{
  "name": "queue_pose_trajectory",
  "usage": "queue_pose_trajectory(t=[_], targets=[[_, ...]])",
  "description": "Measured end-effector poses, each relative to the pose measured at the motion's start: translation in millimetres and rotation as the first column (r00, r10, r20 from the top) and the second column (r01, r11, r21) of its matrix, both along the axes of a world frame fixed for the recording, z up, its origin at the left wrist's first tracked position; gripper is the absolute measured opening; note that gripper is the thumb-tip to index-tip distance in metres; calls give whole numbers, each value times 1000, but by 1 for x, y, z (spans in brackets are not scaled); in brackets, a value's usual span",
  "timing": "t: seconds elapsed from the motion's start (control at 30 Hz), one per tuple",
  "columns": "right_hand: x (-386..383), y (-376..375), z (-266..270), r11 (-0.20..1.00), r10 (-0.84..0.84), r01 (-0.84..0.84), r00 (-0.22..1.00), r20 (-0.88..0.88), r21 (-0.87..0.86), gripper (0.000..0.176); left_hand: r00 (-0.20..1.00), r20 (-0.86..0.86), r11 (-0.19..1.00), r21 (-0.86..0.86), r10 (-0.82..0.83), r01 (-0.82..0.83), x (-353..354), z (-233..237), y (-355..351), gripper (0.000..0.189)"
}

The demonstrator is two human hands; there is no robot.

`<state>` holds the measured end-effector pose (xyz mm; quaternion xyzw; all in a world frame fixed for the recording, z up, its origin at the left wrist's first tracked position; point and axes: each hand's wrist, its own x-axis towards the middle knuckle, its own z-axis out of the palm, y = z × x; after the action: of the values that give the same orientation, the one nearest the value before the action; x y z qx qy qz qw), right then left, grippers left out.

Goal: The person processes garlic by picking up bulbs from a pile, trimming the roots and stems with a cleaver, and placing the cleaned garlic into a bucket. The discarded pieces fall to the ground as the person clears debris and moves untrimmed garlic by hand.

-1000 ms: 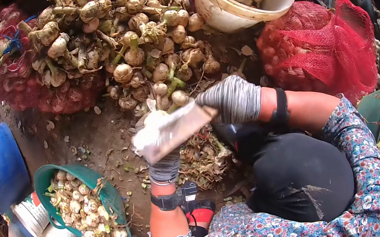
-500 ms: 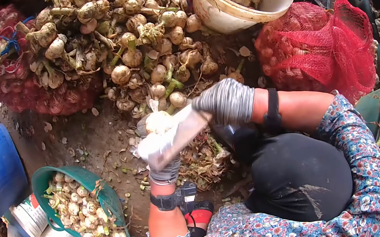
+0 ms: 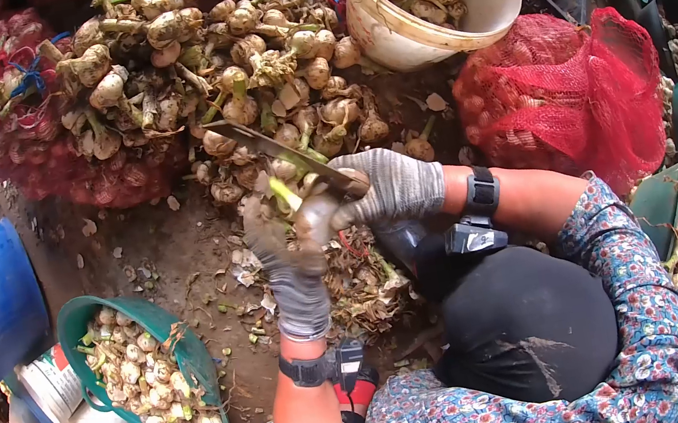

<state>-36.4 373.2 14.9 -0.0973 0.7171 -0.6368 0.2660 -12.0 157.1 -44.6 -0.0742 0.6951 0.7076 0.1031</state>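
Right hand point(image 3: 393, 184) clenched round the knife point(image 3: 275, 149), blade angled far-left, apparently clear of fingers | garlic bulb point(image 3: 319, 217) between both hands, stem facing the blade, likely for access | left hand point(image 3: 289, 278) blurring, can't tell its grip | garlic heap point(image 3: 169, 26) beyond, handy | white tub point(image 3: 393, 43) far right, rim cropped

Knife point(image 3: 278, 150) now toward the upper left over the bulb pile point(image 3: 239, 42), off the left hand point(image 3: 286, 261)

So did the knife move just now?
Yes, the knife swung up in the picture: its blade was below the big garlic pile, and now crosses the pile's lower edge.
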Motion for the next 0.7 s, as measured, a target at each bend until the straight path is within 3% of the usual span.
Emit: queue_pose_trajectory(t=[0.03, 0.07, 0.1, 0.13, 0.17, 0.2, 0.23, 0.27, 0.3, 0.33, 0.37, 0.4, 0.43, 0.47, 0.5, 0.53, 0.57, 0.6, 0.63, 0.67, 0.7], targets=[[0, -1, 2, 998, -54, 56, 987, -151, 10, 58, 1000, -10, 954, 298, -21, 23, 3, 40, 6, 75], [2, 1, 6, 1000, -19, 21, 997, -74, 17, 57, 976, -49, 809, 552, -211, 203, -8, 72, 21, 60], [3, 0, 8, 993, 42, -25, 989, -145, 117, 56, 977, -46, 810, 552, -207, 197, -7, 66, 16, 60], [3, 0, 9, 974, 109, -62, 972, -209, 220, 56, 908, -42, 866, 287, -417, 410, -6, 51, 7, 51], [3, 3, 14, 948, 187, -107, 949, -253, 299, 54, 800, 24, 800, 7, -600, 600, -4, 31, 0, 43], [2, 6, 17, 947, 188, -107, 949, -251, 304, 54, 871, 240, 697, 701, -429, 150, 8, -9, -6, 42], [3, 10, 21, 914, 249, -134, 931, -269, 383, 53, 919, 108, 922, 127, -379, 366, 22, -37, -15, 41], [5, 13, 24, 875, 310, -157, 909, -280, 458, 53, 911, -38, 790, -513, -412, 336, 32, -52, -20, 40], [6, 16, 25, 880, 294, -115, 894, -338, 461, 45, 945, 195, 960, 146, -263, 237, 17, 1, -9, 36], [4, 18, 28, 880, 292, -114, 896, -335, 461, 45, 944, 197, 960, 148, -265, 239, 15, -2, -10, 36], [0, 20, 31, 841, 330, -174, 915, -231, 513, 40, 905, -118, 786, -548, -410, 285, 14, -5, -14, 33], [-3, 21, 32, 798, 362, -239, 924, -124, 553, 35, 704, -236, 291, -956, -670, -44, 15, -5, -18, 31], [-1, 23, 24, 808, 273, -166, 956, -109, 566, 28, 888, -140, 554, -820, -438, 145, 13, 25, -18, 32], [0, 28, 8, 751, 244, -162, 969, -41, 640, 28, 976, 57, 793, -573, -212, 206, 12, 63, -19, 35], [-2, 36, 0, 755, 153, -155, 987, 59, 637, 28, 982, 93, 882, -431, -167, 191, 13, 77, -41, 38], [1, 44, -5, 758, 52, -147, 985, 165, 636, 27, 988, -95, 992, -1, 123, -123, 14, 97, -48, 39], [5, 50, -9, 760, 54, -147, 985, 163, 633, 27, 968, 104, 960, 140, 230, -243, 16, 120, -89, 36], [9, 55, -13, 772, -42, -44, 992, 120, 634, 27, 967, 104, 960, 136, 231, -244, 25, 124, -138, 36], [14, 58, -17, 772, -144, 62, 986, 80, 633, 27, 903, -22, 820, 430, 429, -379, 35, 125, -186, 44], [19, 59, -21, 773, -150, 63, 985, 86, 632, 27, 775, -74, 589, 696, 628, -411, 40, 125, -208, 53], [20, 58, -24, 792, -176, 108, 983, 55, 601, 28, 503, 5, 423, 533, 864, -733, 37, 145, -202, 62]])
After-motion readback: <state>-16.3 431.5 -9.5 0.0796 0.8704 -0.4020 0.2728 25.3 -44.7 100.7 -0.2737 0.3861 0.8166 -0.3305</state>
